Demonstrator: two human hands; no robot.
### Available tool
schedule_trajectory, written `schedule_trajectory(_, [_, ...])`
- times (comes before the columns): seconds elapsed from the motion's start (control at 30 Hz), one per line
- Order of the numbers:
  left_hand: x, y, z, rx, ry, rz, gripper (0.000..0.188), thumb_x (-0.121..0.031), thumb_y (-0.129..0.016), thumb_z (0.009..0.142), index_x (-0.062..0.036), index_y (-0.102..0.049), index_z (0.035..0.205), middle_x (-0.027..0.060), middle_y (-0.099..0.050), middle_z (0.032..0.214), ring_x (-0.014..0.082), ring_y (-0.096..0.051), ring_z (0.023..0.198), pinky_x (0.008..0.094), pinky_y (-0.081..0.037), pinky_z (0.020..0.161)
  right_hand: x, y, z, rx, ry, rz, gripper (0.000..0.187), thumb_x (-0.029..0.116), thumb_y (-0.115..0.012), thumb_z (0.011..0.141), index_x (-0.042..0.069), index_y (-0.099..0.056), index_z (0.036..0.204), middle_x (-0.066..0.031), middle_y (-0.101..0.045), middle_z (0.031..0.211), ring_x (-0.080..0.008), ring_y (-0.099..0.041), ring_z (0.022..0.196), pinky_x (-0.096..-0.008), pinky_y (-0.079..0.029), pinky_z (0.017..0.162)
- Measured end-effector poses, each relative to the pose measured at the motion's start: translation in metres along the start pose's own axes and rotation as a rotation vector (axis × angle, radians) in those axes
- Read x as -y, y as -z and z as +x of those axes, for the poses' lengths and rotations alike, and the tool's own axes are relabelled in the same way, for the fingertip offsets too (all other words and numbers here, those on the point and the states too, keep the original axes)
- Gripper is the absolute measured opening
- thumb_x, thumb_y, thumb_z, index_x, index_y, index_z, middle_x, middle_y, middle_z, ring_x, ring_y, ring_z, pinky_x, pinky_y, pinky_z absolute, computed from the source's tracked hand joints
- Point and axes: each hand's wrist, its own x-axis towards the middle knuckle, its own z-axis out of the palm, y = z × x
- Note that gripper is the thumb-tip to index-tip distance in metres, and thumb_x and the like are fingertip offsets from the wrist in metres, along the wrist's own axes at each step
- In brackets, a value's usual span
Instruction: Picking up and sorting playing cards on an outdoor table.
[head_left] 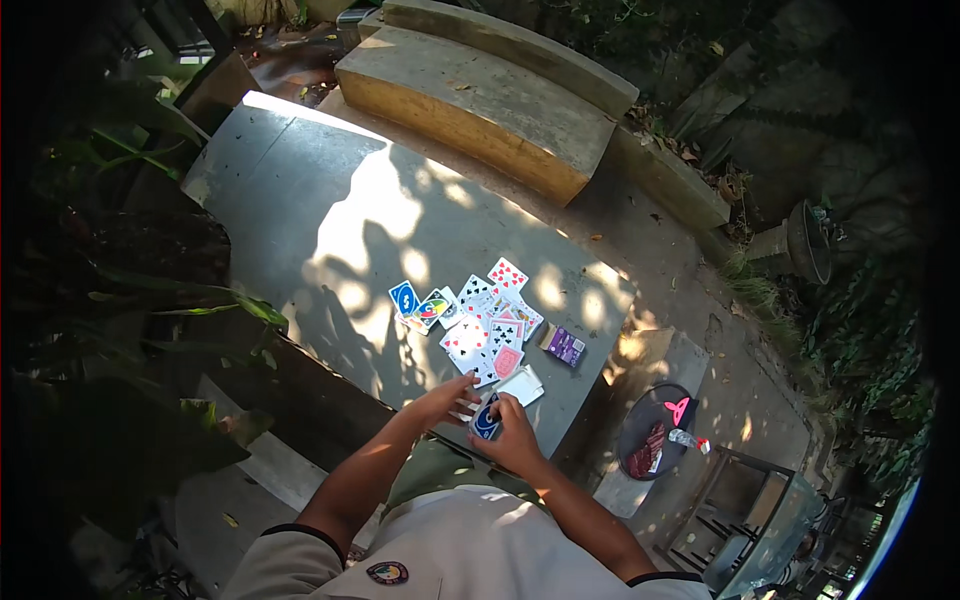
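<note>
Fingers of the right hand (516, 442) clamped on a blue card (486, 421) — left hand (441, 402) beside it, fingers apart — near scattered cards (466, 334).

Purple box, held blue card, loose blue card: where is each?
Purple box (566, 346), head view: on its printed side.
Held blue card (486, 419), head view: on its uncovered part.
Loose blue card (403, 299), head view: middle of its face.

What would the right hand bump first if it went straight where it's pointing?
Probably the left hand, just ahead of the right hand and its blue card, though depth is hard to judge.
</note>
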Motion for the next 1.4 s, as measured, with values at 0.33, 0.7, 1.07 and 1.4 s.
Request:
schedule_trajectory(0.33, [-0.060,0.077,0.085,-1.069,-0.362,0.853,0.068,-0.025,-0.076,0.065,-0.0101,-0.049,0.126,0.0137,-0.047,0.121,0.0303,-0.048,0.112,0.0406,-0.042,0.094,-0.047,0.050,-0.036,-0.169,-0.286,0.005,0.053,0.027,-0.082,0.062,0.006,-0.043,0.091,-0.0192,-0.044,0.119,-0.0345,-0.049,0.106,-0.0390,-0.043,0.084])
schedule_trajectory(0.7, [-0.071,0.079,0.087,-1.182,-0.381,0.906,0.054,-0.008,-0.077,0.060,-0.0125,-0.053,0.107,0.0119,-0.055,0.105,0.0307,-0.053,0.103,0.0400,-0.044,0.089,-0.051,0.045,-0.056,-0.159,-0.314,0.015,0.052,0.023,-0.083,0.062,0.007,-0.043,0.092,-0.0182,-0.044,0.120,-0.0307,-0.051,0.100,-0.0364,-0.045,0.077])
schedule_trajectory(1.07, [-0.015,0.022,0.010,-0.315,-0.638,0.359,0.062,0.011,-0.068,0.061,-0.0046,-0.046,0.117,0.0075,-0.056,0.105,0.0171,-0.059,0.094,0.0305,-0.050,0.080,-0.007,0.059,-0.028,-0.050,-0.018,0.033,0.051,0.019,-0.082,0.063,0.006,-0.042,0.092,-0.0118,-0.042,0.120,-0.0213,-0.050,0.096,-0.0348,-0.044,0.082])
schedule_trajectory(1.4, [0.024,-0.088,-0.052,0.131,-0.601,0.052,0.075,0.016,-0.051,0.063,-0.0052,-0.039,0.133,0.0041,-0.052,0.112,0.0129,-0.052,0.103,0.0269,-0.045,0.083,0.007,0.070,-0.048,0.080,0.028,0.314,0.047,0.012,-0.080,0.065,0.008,-0.041,0.092,-0.0056,-0.042,0.102,-0.0152,-0.048,0.091,-0.0310,-0.045,0.077])
